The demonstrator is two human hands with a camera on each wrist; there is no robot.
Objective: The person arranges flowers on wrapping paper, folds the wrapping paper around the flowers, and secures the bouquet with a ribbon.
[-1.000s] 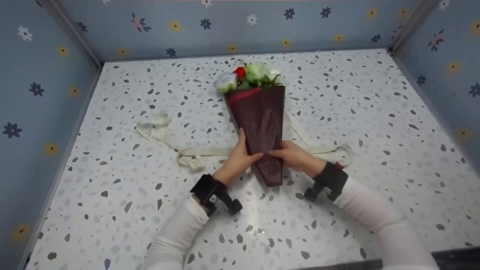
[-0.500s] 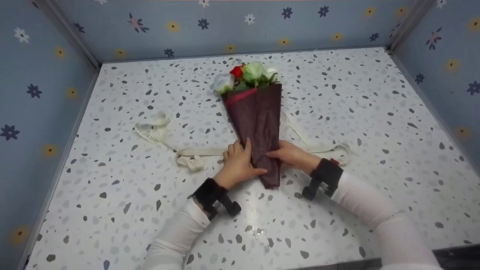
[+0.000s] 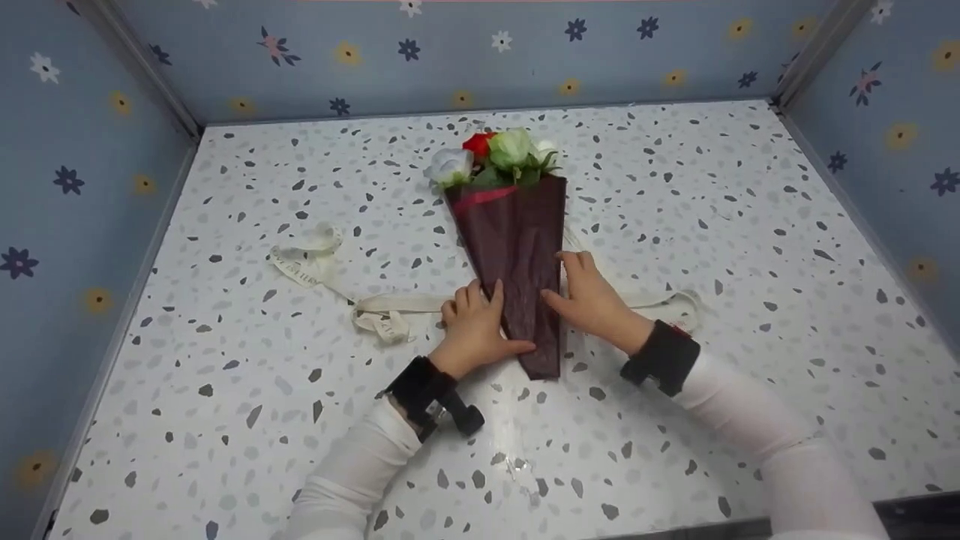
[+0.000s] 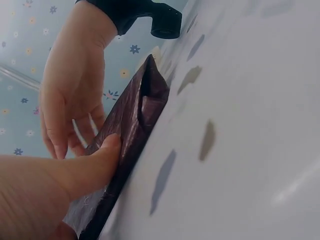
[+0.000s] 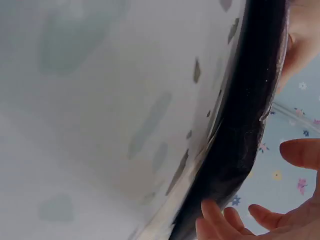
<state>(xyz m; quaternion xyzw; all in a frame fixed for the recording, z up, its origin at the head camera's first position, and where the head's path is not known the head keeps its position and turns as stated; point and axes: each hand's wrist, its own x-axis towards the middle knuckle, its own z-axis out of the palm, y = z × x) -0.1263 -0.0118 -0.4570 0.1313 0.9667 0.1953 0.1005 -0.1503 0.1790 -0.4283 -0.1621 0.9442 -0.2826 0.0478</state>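
A bouquet in a dark maroon wrapper [image 3: 510, 255] lies on the speckled table, with red, green, white and pale blue flowers [image 3: 495, 154] at its far end. My left hand [image 3: 472, 330] rests on the lower left edge, its thumb and forefinger spread apart on the paper; in the left wrist view its thumb [image 4: 107, 150] lies on the wrapper by the folded bottom end. At the right edge is my right hand [image 3: 596, 304], fingers loosely bent and thumb apart. The right wrist view shows those fingers [image 5: 215, 217] beside the wrapper's dark side, not wrapped round it.
A cream ribbon [image 3: 409, 302] with printed letters runs under the bouquet. Its left end [image 3: 307, 259] lies in loose loops, and another loop [image 3: 679, 298] shows behind the right wrist. Blue floral panels [image 3: 465, 56] wall the table at the back and sides.
My left hand has slid toward the bottom end, its fingers coming out from under the wrapper's edge. My right hand has loosened its grip and shifted slightly up and right.
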